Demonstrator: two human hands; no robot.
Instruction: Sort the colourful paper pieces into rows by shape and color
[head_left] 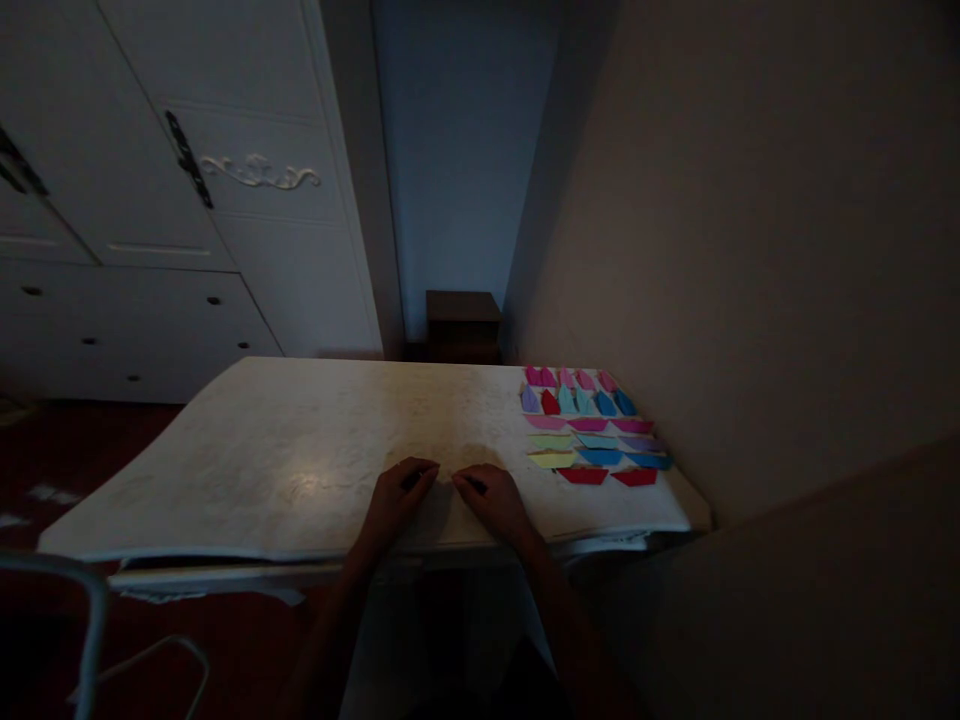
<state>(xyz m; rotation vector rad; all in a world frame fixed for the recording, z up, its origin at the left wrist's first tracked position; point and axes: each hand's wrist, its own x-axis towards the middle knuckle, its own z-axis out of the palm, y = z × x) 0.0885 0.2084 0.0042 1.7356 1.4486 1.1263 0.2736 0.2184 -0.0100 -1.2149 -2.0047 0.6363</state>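
Note:
My left hand [403, 488] rests on the pale table near its front edge, thumb and fingers curled together in a loose pinch. My right hand [486, 490] mirrors it a short gap away, also closed, its fingertips turned toward the left ones. Nothing shows in either hand. To the right of my right hand lie rows of folded paper boats in several colours. Nearest to it is a red paper boat [583, 476], with a yellow paper boat [553, 460] just behind. Farther back, a row of upright-looking folded pieces includes a purple one [530, 400].
The table [225, 450] has a worn, wavy-edged cover. A wall [712, 250] runs close along its right side. White cabinets [300, 260] stand behind on the left, and a small brown cabinet [463, 306] sits at the back. A metal tube frame [94, 620] is at lower left.

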